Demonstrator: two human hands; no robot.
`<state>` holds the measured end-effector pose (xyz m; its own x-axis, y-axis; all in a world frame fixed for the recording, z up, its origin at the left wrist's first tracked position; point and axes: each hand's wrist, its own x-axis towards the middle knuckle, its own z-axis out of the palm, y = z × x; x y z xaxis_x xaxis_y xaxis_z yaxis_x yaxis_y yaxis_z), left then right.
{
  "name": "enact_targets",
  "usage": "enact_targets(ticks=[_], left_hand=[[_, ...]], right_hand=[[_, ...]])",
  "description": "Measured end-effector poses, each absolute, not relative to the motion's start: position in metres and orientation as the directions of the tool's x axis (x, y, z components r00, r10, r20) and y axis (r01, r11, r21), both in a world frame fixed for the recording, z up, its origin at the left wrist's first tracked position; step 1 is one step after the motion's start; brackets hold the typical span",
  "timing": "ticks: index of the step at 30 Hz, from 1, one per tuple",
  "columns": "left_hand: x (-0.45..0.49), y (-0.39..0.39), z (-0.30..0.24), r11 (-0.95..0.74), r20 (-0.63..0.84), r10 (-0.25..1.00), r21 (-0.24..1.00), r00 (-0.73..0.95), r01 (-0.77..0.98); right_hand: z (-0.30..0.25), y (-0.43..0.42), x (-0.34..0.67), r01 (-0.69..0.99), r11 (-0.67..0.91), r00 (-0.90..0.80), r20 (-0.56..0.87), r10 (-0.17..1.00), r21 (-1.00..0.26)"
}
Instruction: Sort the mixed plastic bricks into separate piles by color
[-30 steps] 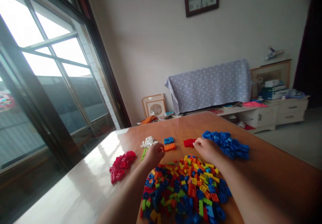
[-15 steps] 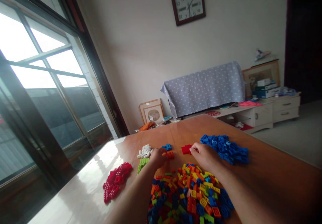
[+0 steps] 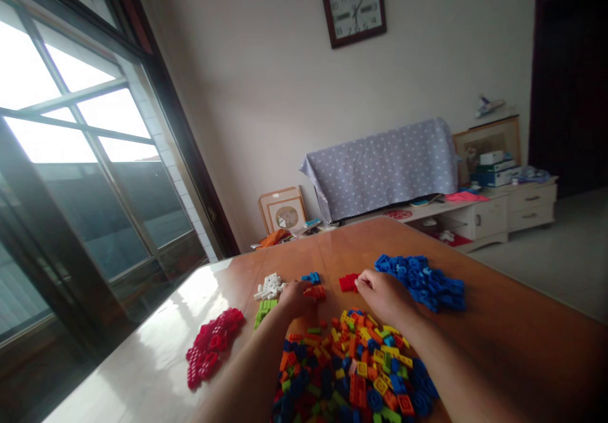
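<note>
My left hand (image 3: 294, 297) reaches over the table with its fingers curled at a small group of orange toy bricks (image 3: 315, 292). Its fingertips are partly hidden, but they seem closed on an orange brick. A few blue bricks (image 3: 311, 278) lie just behind. To the right, my right hand (image 3: 380, 289) is closed in a pinch at the left-lying red toy bricks (image 3: 348, 282), touching their right end. Between my forearms spreads a big mixed heap of bricks (image 3: 361, 369) in orange, yellow, blue, green and red.
White pieces (image 3: 270, 286) and light green bricks (image 3: 265, 312) lie left of my left hand. Crimson pieces (image 3: 215, 346) are farther left, and a blue pile (image 3: 422, 280) sits beyond my right hand. Behind the wooden table (image 3: 354, 240) stands a low cabinet (image 3: 494, 219).
The whole view has shifted slightly, so the scene sits a little farther left. Both hands stay at the same orange and red bricks.
</note>
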<state>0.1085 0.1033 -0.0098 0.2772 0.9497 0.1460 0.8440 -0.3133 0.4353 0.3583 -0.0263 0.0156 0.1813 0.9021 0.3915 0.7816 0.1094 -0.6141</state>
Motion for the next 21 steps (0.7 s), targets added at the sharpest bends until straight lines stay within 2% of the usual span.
enact_targets(ticks=[9, 15, 21], left_hand=[[0.099, 0.078, 0.005, -0.353, 0.146, 0.934, 0.506, 0.325, 0.787], [0.093, 0.049, 0.010, -0.330, -0.044, 0.904, 0.563, 0.426, 0.758], [0.090, 0.033, 0.007, -0.323, -0.160, 0.871, 0.525, 0.464, 0.787]], right_hand=[[0.013, -0.026, 0.355, 0.805, 0.094, 0.137, 0.338, 0.931, -0.585], [0.010, -0.026, 0.351, 0.822, 0.090, 0.110, 0.312, 0.944, -0.563], [0.005, -0.024, 0.351, 0.831, 0.087, 0.099, 0.301, 0.949, -0.549]])
